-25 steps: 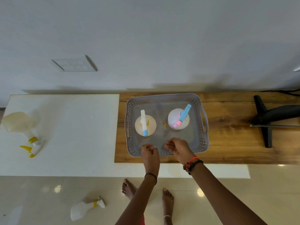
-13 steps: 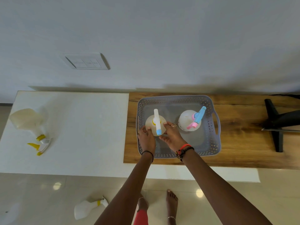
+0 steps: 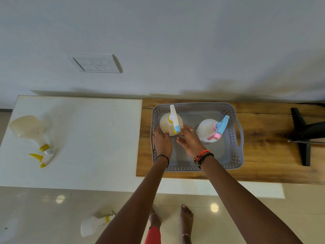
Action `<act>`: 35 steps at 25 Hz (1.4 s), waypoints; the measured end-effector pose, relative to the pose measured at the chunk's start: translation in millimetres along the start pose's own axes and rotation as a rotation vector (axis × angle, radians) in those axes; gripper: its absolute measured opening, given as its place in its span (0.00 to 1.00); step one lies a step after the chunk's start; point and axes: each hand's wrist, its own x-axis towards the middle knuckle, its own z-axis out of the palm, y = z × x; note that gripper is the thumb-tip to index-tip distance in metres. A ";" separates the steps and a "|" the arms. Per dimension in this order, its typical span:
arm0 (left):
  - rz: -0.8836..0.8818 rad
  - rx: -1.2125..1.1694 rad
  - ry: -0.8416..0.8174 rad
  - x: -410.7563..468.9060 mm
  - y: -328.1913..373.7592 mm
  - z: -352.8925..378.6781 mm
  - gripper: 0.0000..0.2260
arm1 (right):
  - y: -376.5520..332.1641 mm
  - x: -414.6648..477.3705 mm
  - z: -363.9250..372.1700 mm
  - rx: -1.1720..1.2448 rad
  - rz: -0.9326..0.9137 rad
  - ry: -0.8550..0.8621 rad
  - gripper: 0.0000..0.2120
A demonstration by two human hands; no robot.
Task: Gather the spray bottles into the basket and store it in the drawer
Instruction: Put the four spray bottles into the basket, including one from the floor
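A grey perforated basket [image 3: 235,155] rests on the wooden board [image 3: 263,155]. Two spray bottles stand upright in it: one with a white-and-blue nozzle [image 3: 171,122] at the back left and one with a pink-and-blue nozzle [image 3: 209,128] on the right. My left hand [image 3: 162,140] cups the left side of the white-and-blue bottle, and my right hand [image 3: 190,140] touches its right side with the fingers spread. A yellow-trigger bottle [image 3: 31,131] lies on the white counter at far left. Another yellow-collared bottle [image 3: 95,224] lies on the floor.
The white counter [image 3: 88,138] adjoins the wooden board on its left. A black stand [image 3: 306,134] sits at the board's right end. A switch plate [image 3: 95,63] is on the wall. My bare feet [image 3: 187,219] stand on the glossy tile floor below the counter edge.
Both hands moved from the basket's front rim into the basket and onto the white-and-blue bottle, which has shifted toward the back left corner. The camera has moved closer.
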 end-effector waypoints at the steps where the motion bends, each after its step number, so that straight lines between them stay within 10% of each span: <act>1: -0.022 -0.010 0.015 -5.4 -4.1 2.3 0.21 | 3.0 -1.3 -5.0 0.031 0.026 0.030 0.07; 10: -0.244 -0.132 -0.125 -48.7 -37.2 58.7 0.15 | 19.2 -20.2 -94.3 0.268 0.069 0.332 0.08; 22: -0.082 -0.056 -0.292 -29.1 4.7 109.6 0.22 | -42.2 0.6 -117.1 0.054 -0.108 0.047 0.20; 35: -0.100 0.026 -0.250 -27.7 15.0 104.8 0.23 | -51.4 0.2 -110.2 -0.021 -0.071 0.186 0.13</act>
